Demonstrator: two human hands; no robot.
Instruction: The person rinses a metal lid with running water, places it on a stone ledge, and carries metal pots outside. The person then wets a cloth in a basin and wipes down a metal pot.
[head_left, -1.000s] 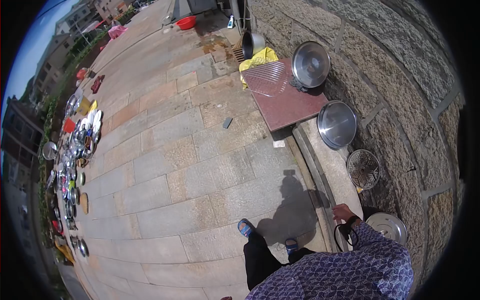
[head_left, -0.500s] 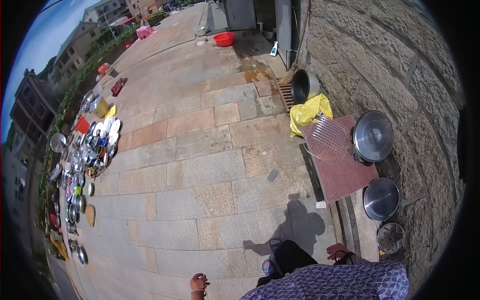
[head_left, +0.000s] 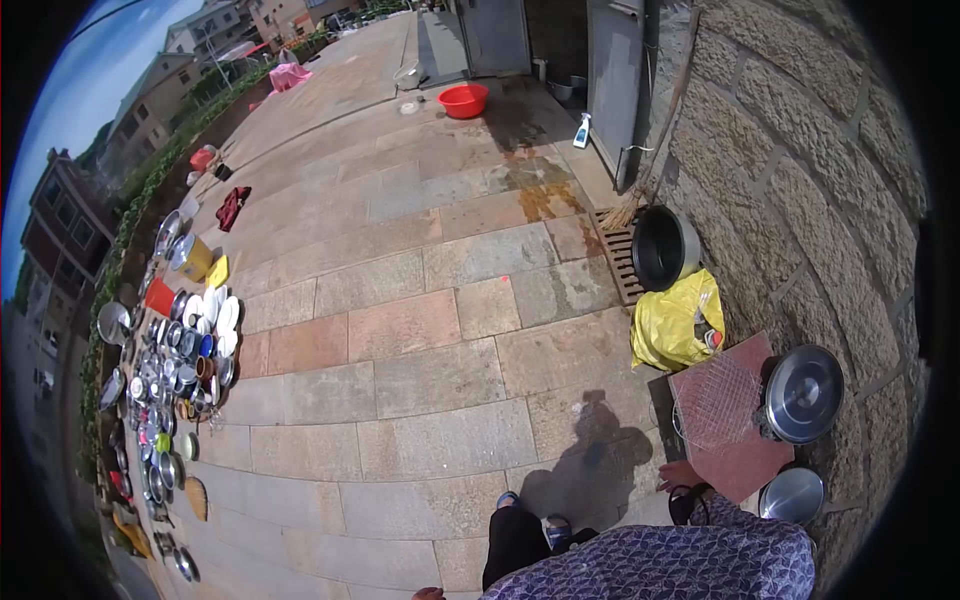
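My right hand [head_left: 680, 477] hangs low beside a reddish slab [head_left: 740, 478], its fingers apart and nothing in them; a dark band circles the wrist. Whether it touches the slab's edge I cannot tell. On the slab lies a wire rack [head_left: 712, 418]. A large round metal lid [head_left: 808, 392] leans against the stone wall beside it, with a smaller lid [head_left: 792, 496] below. Only a sliver of my left hand [head_left: 428, 594] shows at the bottom edge, its fingers mostly cut off. No object is visible with it.
A yellow plastic bag [head_left: 672, 328], a dark pot [head_left: 660, 250] on its side and a broom [head_left: 640, 203] line the wall. Ahead are a spray bottle [head_left: 582, 132] and a red basin [head_left: 463, 101]. Many dishes, white plates [head_left: 228, 316] and a yellow bucket [head_left: 190, 258] spread along the left.
I have stepped forward; the slab, bag and pot are closer and lower in view. My left hand has dropped almost out of view. The small grey block on the paving no longer shows.
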